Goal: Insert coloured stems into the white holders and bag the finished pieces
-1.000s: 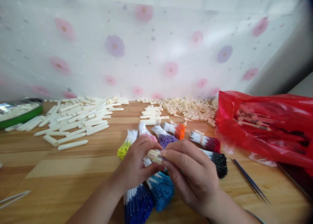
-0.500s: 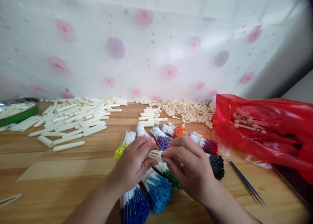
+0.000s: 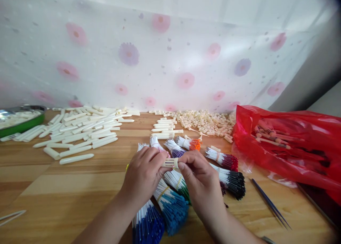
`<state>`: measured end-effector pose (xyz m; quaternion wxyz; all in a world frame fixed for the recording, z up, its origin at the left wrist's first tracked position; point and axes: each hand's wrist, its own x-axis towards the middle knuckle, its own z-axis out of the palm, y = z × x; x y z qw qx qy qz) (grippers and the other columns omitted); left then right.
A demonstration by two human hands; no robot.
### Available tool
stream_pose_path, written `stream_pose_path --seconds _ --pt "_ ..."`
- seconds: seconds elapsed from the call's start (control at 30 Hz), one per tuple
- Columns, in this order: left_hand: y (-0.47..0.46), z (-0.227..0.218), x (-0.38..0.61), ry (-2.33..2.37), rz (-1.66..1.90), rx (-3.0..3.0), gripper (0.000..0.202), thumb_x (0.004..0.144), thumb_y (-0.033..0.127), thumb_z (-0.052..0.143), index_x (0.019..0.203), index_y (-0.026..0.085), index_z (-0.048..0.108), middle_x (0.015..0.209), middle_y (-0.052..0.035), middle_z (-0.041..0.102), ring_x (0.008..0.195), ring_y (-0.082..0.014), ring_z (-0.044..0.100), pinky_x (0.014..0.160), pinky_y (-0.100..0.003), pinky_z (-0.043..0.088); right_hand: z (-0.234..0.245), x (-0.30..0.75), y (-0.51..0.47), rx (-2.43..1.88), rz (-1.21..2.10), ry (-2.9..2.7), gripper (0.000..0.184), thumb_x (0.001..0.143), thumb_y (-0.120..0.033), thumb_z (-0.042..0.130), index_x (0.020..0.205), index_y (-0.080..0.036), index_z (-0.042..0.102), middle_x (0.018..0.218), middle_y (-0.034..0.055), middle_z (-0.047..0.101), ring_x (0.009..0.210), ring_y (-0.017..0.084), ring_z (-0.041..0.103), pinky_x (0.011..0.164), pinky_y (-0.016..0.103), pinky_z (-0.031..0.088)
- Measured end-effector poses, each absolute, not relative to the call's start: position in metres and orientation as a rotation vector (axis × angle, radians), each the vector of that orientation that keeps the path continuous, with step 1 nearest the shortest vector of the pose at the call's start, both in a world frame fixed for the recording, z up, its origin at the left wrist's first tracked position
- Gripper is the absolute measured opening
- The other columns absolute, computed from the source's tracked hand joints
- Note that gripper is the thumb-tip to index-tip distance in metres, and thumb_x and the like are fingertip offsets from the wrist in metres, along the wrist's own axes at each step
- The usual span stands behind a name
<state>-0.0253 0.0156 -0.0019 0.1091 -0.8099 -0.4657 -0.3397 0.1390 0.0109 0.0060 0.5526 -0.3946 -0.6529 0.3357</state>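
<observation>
My left hand point(image 3: 142, 173) is closed round a cream slotted pen barrel point(image 3: 169, 163), held level above the table. The thumb and fingers of my right hand point(image 3: 204, 182) pinch at its right end; whether something small sits between those fingertips I cannot make out. Dark slots show along the barrel's side. Under and around both hands lie bundles of white pen refills with coloured ends: a dark blue bundle point(image 3: 149, 222), a light blue bundle point(image 3: 172, 208), a green bundle point(image 3: 177, 182), a black bundle point(image 3: 231, 182), a dark red bundle point(image 3: 222, 158) and an orange bundle point(image 3: 189, 143). My left hand partly covers the yellow bundle.
Smooth cream pen tubes point(image 3: 87, 128) are heaped at the left, beside a green-rimmed bowl point(image 3: 23, 125). Behind the bundles lies a pile of small slotted parts point(image 3: 207, 121). At the right are a red plastic bag point(image 3: 293, 130) with pen parts inside and dark tweezers point(image 3: 270, 203).
My right hand has shifted slightly left and down and turned, its fingers now at the barrel's end. More of the black and dark red bundles shows. The left hand keeps its hold.
</observation>
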Motion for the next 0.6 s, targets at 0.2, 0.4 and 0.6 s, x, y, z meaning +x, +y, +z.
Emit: stream_pose_path --seconds 0.2,0.4,0.6 --pt "0.0145 -0.0013 -0.0217 -1.486 -0.845 -2.303 0.022 0.093 0.032 0.043 0.092 0.018 0.061 0.08 -0.0048 0.059 0.076 -0.022 0.048 0.068 -0.033 0.038 -0.0017 0.1307 0.0151 -0.931 1.317 -1.119 0.013 0.077 -0.029 0.065 0.075 -0.017 0.061 0.073 0.0006 0.061 0.071 0.014 0.053 0.07 0.027 0.043" --pt "0.0134 0.0003 -0.0204 -1.535 -0.773 -2.279 0.021 0.092 0.031 0.044 0.091 0.02 0.062 0.079 -0.0041 0.058 0.076 -0.0226 0.048 0.068 -0.034 0.037 0.0034 0.1282 0.0172 -0.91 1.45 -0.936 0.014 0.069 -0.028 0.072 0.067 -0.016 0.065 0.065 -0.0023 0.062 0.063 0.011 0.051 0.066 0.024 0.04" --pt "0.0129 -0.0006 -0.02 -1.573 -0.722 -2.276 0.019 0.092 0.029 0.045 0.091 0.02 0.062 0.08 -0.0039 0.059 0.077 -0.023 0.048 0.068 -0.034 0.037 0.0072 0.13 0.0211 -0.893 1.561 -0.849 0.015 0.061 -0.025 0.076 0.059 -0.016 0.066 0.051 -0.0061 0.051 0.051 0.006 0.038 0.056 0.022 0.033"
